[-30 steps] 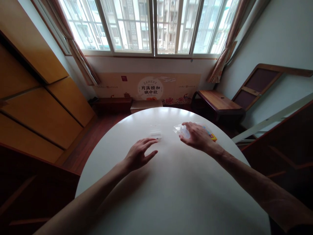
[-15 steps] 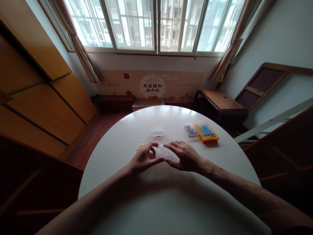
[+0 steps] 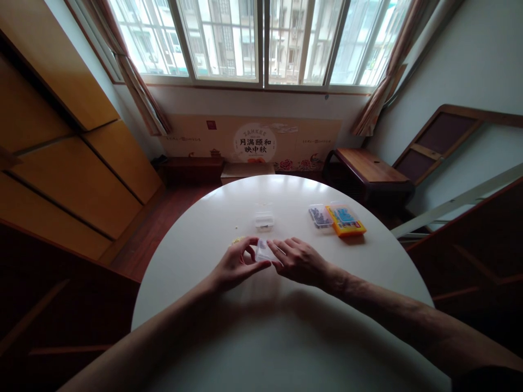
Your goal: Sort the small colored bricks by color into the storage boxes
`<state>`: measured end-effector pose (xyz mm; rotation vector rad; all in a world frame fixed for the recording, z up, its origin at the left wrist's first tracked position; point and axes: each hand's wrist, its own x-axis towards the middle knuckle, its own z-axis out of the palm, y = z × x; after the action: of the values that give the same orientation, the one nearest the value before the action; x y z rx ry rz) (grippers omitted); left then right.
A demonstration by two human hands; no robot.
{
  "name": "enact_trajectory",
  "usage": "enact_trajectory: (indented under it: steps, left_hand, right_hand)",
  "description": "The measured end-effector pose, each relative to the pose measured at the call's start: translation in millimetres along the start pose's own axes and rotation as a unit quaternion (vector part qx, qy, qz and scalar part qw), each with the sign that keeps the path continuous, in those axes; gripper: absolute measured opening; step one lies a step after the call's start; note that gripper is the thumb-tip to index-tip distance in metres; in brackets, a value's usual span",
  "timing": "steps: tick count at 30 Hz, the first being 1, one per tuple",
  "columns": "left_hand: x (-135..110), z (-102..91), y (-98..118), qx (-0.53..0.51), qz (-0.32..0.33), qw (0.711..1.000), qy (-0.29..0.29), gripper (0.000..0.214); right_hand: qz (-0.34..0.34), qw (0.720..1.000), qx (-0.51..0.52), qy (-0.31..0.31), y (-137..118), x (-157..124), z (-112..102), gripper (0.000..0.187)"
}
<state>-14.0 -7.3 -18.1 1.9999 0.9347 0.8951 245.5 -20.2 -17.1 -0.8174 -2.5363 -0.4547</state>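
Both my hands meet over the middle of a round white table. Between them is a small clear plastic box. My left hand pinches its left side with thumb and fingers curled. My right hand holds the box's right side, fingers lying along it. A little heap of small yellowish pieces peeks out just beyond my left hand.
Farther back on the table stand another small clear box, a clear box of dark pieces and an orange case beside it. A wooden side table and a low bench under the window lie beyond the table.
A second ago my right hand was by the orange case and my left lay spread on the table. Since then both have closed on the clear box and shifted it slightly left.
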Motion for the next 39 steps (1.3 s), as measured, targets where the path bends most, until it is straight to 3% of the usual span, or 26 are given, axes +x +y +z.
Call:
enact_trajectory:
  steps: [6,12,17,28,32,39]
  left_hand:
    - [-8.4,-8.7,-2.5,0.045,0.016,0.999,0.014,0.060]
    - [-6.6,-41.1,-3.8,0.126,0.059,0.990,0.036,0.067]
    - [-1.7,-66.2,8.5,0.174,0.093,0.980,0.026,0.066]
    - [10.0,-91.7,12.5,0.293,0.227,0.924,-0.092,0.072]
    - [18.4,-99.5,27.6,0.316,0.220,0.910,-0.155,0.071]
    - [28.8,-102.2,48.4,0.306,0.207,0.910,-0.188,0.065]
  right_hand:
    - [0.028,0.997,0.067,0.017,8.7,9.2,-5.1,0.029]
    - [0.097,0.975,0.194,0.048,20.9,13.5,1.7,0.026]
    - [0.157,0.954,0.254,0.034,21.2,18.7,11.9,0.024]
    - [0.207,0.924,0.320,0.011,16.0,21.5,24.1,0.022]
    - [0.215,0.915,0.341,0.014,16.1,22.4,26.6,0.020]
    - [0.214,0.912,0.348,0.029,14.5,23.5,34.6,0.022]
